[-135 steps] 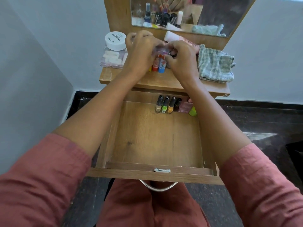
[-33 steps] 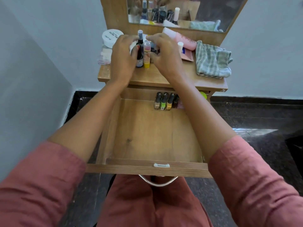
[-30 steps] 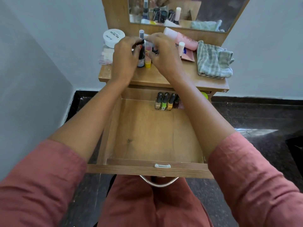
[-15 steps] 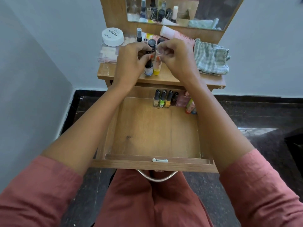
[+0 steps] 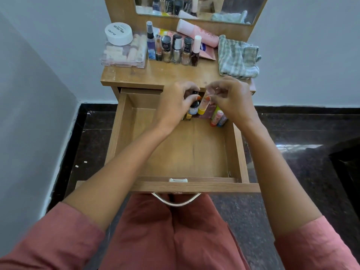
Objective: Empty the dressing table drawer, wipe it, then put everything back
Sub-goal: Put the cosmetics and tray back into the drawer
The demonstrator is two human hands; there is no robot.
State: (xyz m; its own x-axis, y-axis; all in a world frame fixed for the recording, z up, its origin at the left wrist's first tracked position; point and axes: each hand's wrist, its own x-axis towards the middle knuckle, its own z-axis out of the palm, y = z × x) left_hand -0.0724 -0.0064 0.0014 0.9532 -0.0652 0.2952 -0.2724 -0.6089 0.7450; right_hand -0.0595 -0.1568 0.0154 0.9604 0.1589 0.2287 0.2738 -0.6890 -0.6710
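The wooden drawer (image 5: 236, 152) stands pulled open below the dressing table top (image 5: 155, 75). My left hand (image 5: 175, 106) is shut on a small dark bottle (image 5: 194, 108) over the drawer's back edge. Beside it my right hand (image 5: 231, 100) is shut on a pink bottle with a yellow base (image 5: 203, 107). Behind them a few small bottles and lip balm sticks (image 5: 217, 118) lie along the drawer's back wall, partly hidden by my hands. A row of nail polish bottles (image 5: 176, 49) stands on the table top.
On the top are a white round jar (image 5: 118, 33) on a clear box (image 5: 124, 53), a spray bottle (image 5: 150, 40), a pink tube (image 5: 198, 35) and a checked cloth (image 5: 237, 57). A mirror (image 5: 194, 6) rises behind. The drawer handle (image 5: 176, 201) hangs over my lap. Dark floor surrounds the table.
Both hands have come down from the table top to the back of the drawer, each carrying its small bottle. The row of bottles on the top is now uncovered.
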